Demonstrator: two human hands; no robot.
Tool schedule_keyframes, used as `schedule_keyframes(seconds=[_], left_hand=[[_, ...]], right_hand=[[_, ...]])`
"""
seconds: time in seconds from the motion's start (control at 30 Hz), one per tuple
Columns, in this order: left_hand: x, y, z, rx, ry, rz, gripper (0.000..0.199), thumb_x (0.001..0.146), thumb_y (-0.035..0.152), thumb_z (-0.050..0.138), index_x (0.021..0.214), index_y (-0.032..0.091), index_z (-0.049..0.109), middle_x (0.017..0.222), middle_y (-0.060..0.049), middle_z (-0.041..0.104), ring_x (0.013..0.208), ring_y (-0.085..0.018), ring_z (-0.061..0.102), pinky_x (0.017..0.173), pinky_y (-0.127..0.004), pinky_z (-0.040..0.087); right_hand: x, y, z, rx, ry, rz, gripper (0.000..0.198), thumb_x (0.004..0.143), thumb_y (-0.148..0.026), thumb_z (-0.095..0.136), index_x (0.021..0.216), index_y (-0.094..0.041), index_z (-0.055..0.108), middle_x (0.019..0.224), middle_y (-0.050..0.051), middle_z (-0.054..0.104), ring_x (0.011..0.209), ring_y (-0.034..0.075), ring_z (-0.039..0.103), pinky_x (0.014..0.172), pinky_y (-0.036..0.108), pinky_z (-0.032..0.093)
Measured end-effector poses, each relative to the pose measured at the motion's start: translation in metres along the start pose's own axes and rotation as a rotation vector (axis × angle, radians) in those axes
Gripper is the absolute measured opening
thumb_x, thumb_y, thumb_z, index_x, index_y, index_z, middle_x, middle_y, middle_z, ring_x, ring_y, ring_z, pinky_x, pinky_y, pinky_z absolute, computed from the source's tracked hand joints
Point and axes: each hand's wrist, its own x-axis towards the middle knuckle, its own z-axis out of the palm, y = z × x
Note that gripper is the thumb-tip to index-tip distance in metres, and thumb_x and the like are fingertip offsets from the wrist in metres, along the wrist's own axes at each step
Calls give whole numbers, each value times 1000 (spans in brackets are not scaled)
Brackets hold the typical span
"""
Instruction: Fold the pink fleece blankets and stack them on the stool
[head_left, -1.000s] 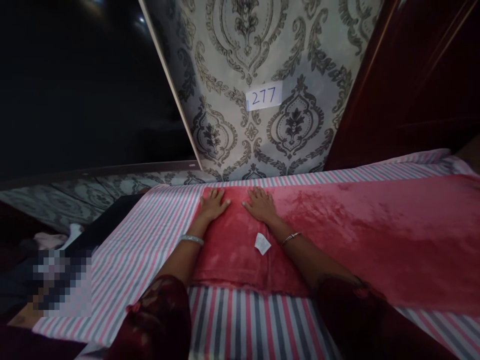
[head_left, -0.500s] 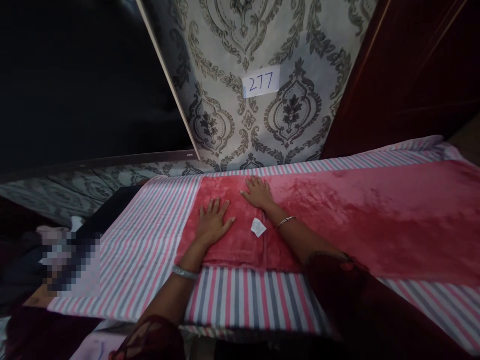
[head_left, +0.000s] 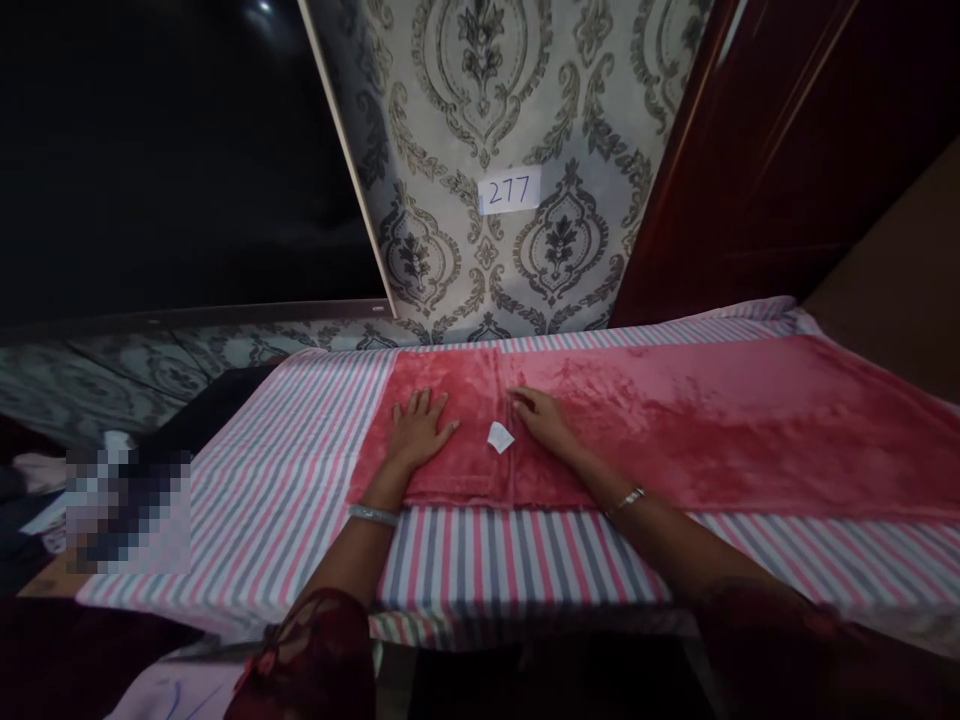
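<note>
A red plush blanket (head_left: 675, 430) lies lengthwise on a striped cloth, its left end folded over into a panel. My left hand (head_left: 418, 430) rests flat on that folded panel, fingers spread. Just right of the panel's edge seam is my right hand (head_left: 549, 420), its fingers loosely bent toward the seam and holding nothing that I can see. Whether those fingertips touch the plush is hard to make out. Between the hands, a small white tag (head_left: 500, 437) lies on the blanket near the seam.
The pink, grey and white striped cloth (head_left: 270, 470) covers the table and hangs over its front edge. Behind stand a patterned wall with a paper marked 277 (head_left: 509, 190), a large dark screen (head_left: 180, 170) at left and a dark red panel (head_left: 720, 190) at right.
My right hand has come back toward me and its fingers, spread flat before, are now bent. My left hand stays flat on the fold. The view has shifted slightly.
</note>
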Motion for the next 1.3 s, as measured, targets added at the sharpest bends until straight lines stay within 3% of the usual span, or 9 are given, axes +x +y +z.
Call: schedule_keyframes(seconds=[0.13, 0.27, 0.53, 0.7, 0.8, 0.9, 1.0, 1.13, 1.3], left_hand=[[-1, 0, 0, 8, 15, 10, 67, 96, 60, 30, 154, 26, 31, 163, -13, 25, 151, -32, 18, 116, -63, 19], [-1, 0, 0, 13, 21, 8, 67, 96, 60, 30, 154, 25, 31, 162, -13, 26, 150, -32, 19, 116, -63, 20], [0, -2, 0, -10, 17, 1, 68, 96, 62, 30, 154, 27, 30, 162, -13, 27, 150, -33, 20, 116, -63, 19], [1, -3, 3, -21, 28, 2, 68, 95, 63, 32, 153, 27, 31, 161, -14, 28, 150, -33, 20, 115, -64, 19], [1, -4, 4, -18, 36, 2, 68, 95, 63, 31, 153, 27, 32, 161, -14, 28, 150, -33, 21, 116, -64, 19], [-1, -3, 3, -10, 44, 9, 68, 95, 63, 31, 153, 27, 32, 162, -13, 28, 150, -33, 20, 116, -63, 18], [-2, -2, 2, -10, 38, 5, 69, 95, 63, 31, 153, 26, 32, 162, -13, 27, 150, -33, 20, 117, -63, 17], [-2, -2, 2, -33, 30, 3, 69, 95, 62, 32, 153, 25, 32, 162, -13, 26, 150, -33, 18, 117, -63, 16], [0, -4, -4, -109, 20, 10, 66, 95, 58, 40, 151, 24, 36, 161, -15, 29, 149, -35, 22, 116, -65, 17]], right_hand=[[-39, 5, 2, 218, 129, -30, 41, 87, -23, 47, 122, -18, 67, 114, 7, 72, 100, 20, 66, 92, 35, 50], [-51, -4, 5, 364, 160, -38, 40, 83, -30, 53, 117, -16, 69, 88, 6, 73, 77, 20, 65, 75, 34, 52], [-50, -20, 8, 706, 158, 47, 40, 79, -31, 54, 113, -17, 68, 81, 3, 71, 74, 19, 64, 72, 32, 51], [-48, -33, 10, 743, 172, 45, 42, 81, -36, 53, 115, -16, 67, 77, 2, 69, 67, 17, 62, 62, 29, 50], [-46, -40, 14, 755, 129, 14, 43, 84, -32, 49, 121, -16, 64, 86, 3, 72, 76, 18, 66, 67, 29, 52], [-47, -43, 21, 656, 91, -69, 36, 85, -22, 47, 115, -19, 66, 99, 4, 74, 90, 18, 68, 84, 33, 53], [-50, -39, 26, 423, 51, -137, 35, 82, -13, 48, 109, -19, 69, 107, 6, 73, 100, 20, 66, 94, 37, 50], [-55, -36, 30, 154, -25, -267, 44, 82, -8, 51, 120, -21, 68, 129, 8, 66, 119, 21, 59, 107, 41, 41], [-59, -38, 33, -58, -50, -355, 47, 90, -8, 45, 131, -23, 63, 136, 8, 61, 122, 21, 56, 106, 41, 41]])
